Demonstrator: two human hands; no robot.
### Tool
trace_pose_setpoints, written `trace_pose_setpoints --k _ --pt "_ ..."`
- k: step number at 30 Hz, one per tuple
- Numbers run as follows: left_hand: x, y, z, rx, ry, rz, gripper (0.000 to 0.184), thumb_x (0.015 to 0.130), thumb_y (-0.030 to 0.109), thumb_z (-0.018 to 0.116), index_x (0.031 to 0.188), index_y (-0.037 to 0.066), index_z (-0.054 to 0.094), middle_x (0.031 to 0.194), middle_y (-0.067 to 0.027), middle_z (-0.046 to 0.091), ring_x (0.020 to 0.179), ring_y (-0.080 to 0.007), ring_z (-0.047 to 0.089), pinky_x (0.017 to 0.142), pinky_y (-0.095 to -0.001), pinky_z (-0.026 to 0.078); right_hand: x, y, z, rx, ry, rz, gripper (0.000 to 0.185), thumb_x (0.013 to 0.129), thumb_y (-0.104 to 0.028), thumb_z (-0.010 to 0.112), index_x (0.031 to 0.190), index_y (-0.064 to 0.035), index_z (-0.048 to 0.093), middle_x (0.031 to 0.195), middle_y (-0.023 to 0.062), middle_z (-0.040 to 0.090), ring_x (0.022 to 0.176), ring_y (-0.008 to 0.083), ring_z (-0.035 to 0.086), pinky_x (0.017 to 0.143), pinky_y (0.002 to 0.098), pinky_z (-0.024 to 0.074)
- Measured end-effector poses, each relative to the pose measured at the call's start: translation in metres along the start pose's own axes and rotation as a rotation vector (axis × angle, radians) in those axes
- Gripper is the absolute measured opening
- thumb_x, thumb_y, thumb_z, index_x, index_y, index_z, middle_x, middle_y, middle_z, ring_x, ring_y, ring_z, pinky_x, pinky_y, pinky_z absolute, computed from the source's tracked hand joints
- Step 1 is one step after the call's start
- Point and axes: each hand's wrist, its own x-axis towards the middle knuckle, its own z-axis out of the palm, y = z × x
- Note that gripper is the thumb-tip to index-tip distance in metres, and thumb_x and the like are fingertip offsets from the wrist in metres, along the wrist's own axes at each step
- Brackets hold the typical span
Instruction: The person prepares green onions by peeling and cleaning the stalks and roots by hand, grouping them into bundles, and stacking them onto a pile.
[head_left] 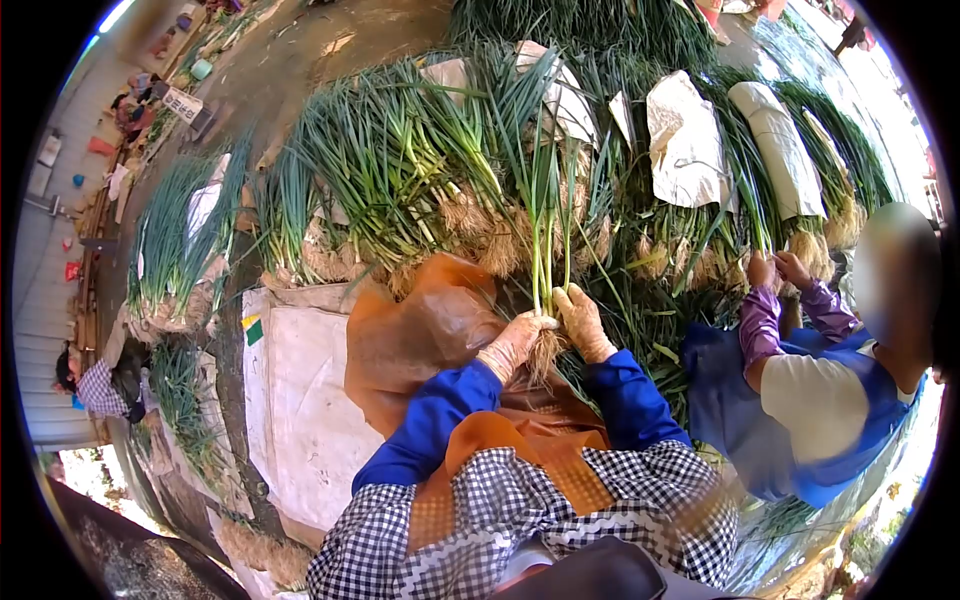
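Upright in front of me stand a few green onions point(541, 255), their pale stems rising between my gloved hands and their roots point(545, 357) hanging below. My left hand point(516, 341) is closed round the lower stems just above the roots. On the other side, my right hand point(583, 318) has its fingers bent against a stem at the same height. An orange-brown apron point(420, 325) spreads under and left of my hands. Beyond them lies a large heap of green onions point(400, 160), leaves away from me and roots towards me.
At the right a co-worker in a blue apron point(730, 400) handles onions with both hands. White sacks point(685, 140) lie over bundles at the back. A flat white sack point(305, 400) is at my left, near another onion bundle point(185, 240). Another person point(100, 388) is far left.
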Motion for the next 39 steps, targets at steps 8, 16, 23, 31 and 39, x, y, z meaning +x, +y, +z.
trace_pose_setpoints --k 8,16,23,31,39 --pt "-0.104 0.088 0.061 -0.359 -0.395 0.093 0.017 0.086 0.02 0.052 0.086 0.003 0.054 0.078 -0.0057 0.055 0.071 -0.018 0.057 0.077 -0.0411 0.049 0.029 -0.012 -0.034 1.565 0.0 0.702 0.028 0.09 -0.032 0.047 0.074 -0.0096 0.054 0.074 0.0025 0.058 0.064 0.0097 0.051 0.061 0.0229 0.0413" --pt "-0.287 0.253 0.046 -0.277 -0.175 0.501 0.021 0.09 0.022 0.038 0.073 0.012 0.043 0.048 0.0049 0.037 0.04 -0.0076 0.03 0.035 -0.0232 0.026 0.132 0.056 -0.01 0.274 0.153 0.32 0.026 0.084 -0.032 0.052 0.082 -0.0074 0.058 0.078 0.0172 0.06 0.071 0.0351 0.056 0.065 0.0388 0.0462" --pt "-0.423 0.344 0.005 0.004 -0.141 0.932 0.02 0.096 0.025 0.032 0.081 0.012 0.037 0.055 0.0073 0.032 0.042 -0.0051 0.03 0.039 -0.0212 0.032 0.235 -0.025 0.021 -0.146 -0.356 0.244 0.072 0.069 -0.061 0.06 0.114 -0.0058 0.051 0.088 0.0193 0.064 0.082 0.032 0.063 0.071 0.0379 0.0492" --pt "-0.316 0.337 -0.013 0.136 0.639 1.035 0.041 0.081 0.022 0.06 0.112 -0.002 0.048 0.062 0.0061 0.043 0.049 -0.0034 0.041 0.04 -0.0173 0.037 0.236 -0.037 -0.025 0.385 -0.206 0.276 0.024 0.08 -0.025 0.06 0.096 -0.0081 0.054 0.069 0.0024 0.055 0.055 0.0115 0.052 0.046 0.0219 0.0455" --pt "-0.189 0.251 -0.104 -0.22 0.521 0.872 0.022 0.075 0.007 0.058 0.096 0.002 0.056 0.069 -0.0025 0.054 0.057 -0.0116 0.054 0.054 -0.019 0.05 0.203 0.057 -0.041 0.369 -0.157 0.25 0.026 0.08 -0.026 0.063 0.089 -0.0018 0.06 0.074 0.009 0.061 0.068 0.0182 0.059 0.061 0.0311 0.0483"
